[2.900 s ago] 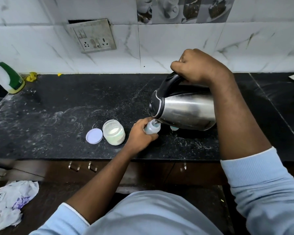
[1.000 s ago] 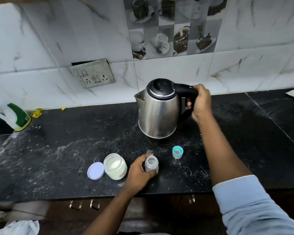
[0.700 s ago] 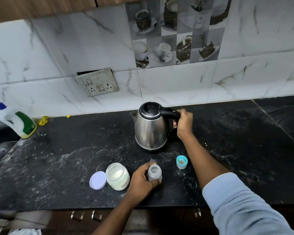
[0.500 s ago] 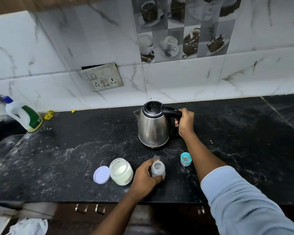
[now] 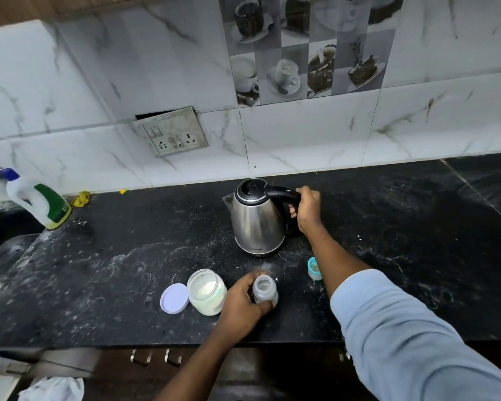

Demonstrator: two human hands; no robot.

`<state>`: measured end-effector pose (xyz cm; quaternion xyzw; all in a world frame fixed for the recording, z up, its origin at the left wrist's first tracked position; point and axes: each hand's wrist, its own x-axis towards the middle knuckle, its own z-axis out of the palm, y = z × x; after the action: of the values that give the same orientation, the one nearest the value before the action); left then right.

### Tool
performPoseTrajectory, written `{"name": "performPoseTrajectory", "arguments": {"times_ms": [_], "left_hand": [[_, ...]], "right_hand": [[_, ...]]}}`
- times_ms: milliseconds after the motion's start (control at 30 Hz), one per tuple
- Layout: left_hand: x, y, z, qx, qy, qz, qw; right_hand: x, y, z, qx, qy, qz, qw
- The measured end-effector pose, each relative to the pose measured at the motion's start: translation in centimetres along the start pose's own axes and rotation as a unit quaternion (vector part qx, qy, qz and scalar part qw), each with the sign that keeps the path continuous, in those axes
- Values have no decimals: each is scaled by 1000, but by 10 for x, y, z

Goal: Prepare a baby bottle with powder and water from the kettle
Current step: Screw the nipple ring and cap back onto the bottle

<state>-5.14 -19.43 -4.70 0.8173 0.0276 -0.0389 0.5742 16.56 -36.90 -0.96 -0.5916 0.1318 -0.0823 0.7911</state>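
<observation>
A steel kettle [image 5: 258, 224] with a black lid stands upright on the black counter [image 5: 128, 270]. My right hand [image 5: 308, 209] is wrapped around its black handle. A small open baby bottle [image 5: 265, 290] stands near the front edge, gripped at its side by my left hand [image 5: 240, 302]. Just left of that hand sits an open jar of white powder [image 5: 207, 290], with its pale lid [image 5: 174, 298] lying flat beside it. The bottle's teal cap [image 5: 313, 268] rests on the counter, partly behind my right forearm.
A white and green plastic bottle [image 5: 38, 202] leans at the counter's back left, beside a tap. A socket plate [image 5: 171, 131] hangs on the marble wall. Drawer handles [image 5: 155, 357] show below the counter edge. A crumpled cloth [image 5: 52, 389] lies on the floor.
The kettle went from tilted over the bottle, pouring, to standing upright farther back on the counter. My right hand stays on its handle; my left hand keeps holding the bottle.
</observation>
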Motion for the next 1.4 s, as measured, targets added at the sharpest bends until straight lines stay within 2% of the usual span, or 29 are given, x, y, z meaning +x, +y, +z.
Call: {"name": "performPoseTrajectory", "arguments": {"times_ms": [233,367,467,633,800,933,1133,1200,1400], "left_hand": [[-1,1,-8,15,0,11,1000],[2,-1,-9,7,-3,15,1000],[4,-1,-9,6,-14,13,1000],[8,-2,-3,4,-21,10,1000],[13,-7,4,0,-20,8,1000],[19,-14,9,3,-21,3,1000],[20,-21,21,16,-28,-3,999],[19,-21,26,20,-34,0,999],[18,-19,36,20,-37,14,999]], "right_hand": [[4,4,0,3,10,20,1000],[2,0,-3,-5,-25,12,1000],[3,-16,-14,-44,-29,-13,999],[-6,-45,-68,-125,-10,-106,986],[-59,-25,-133,-302,-110,-79,943],[-95,14,-154,-452,-162,-68,874],[-106,30,-145,-533,-199,-71,819],[-106,32,-141,-549,-201,-66,809],[-109,35,-139,-556,-177,-80,808]]}}
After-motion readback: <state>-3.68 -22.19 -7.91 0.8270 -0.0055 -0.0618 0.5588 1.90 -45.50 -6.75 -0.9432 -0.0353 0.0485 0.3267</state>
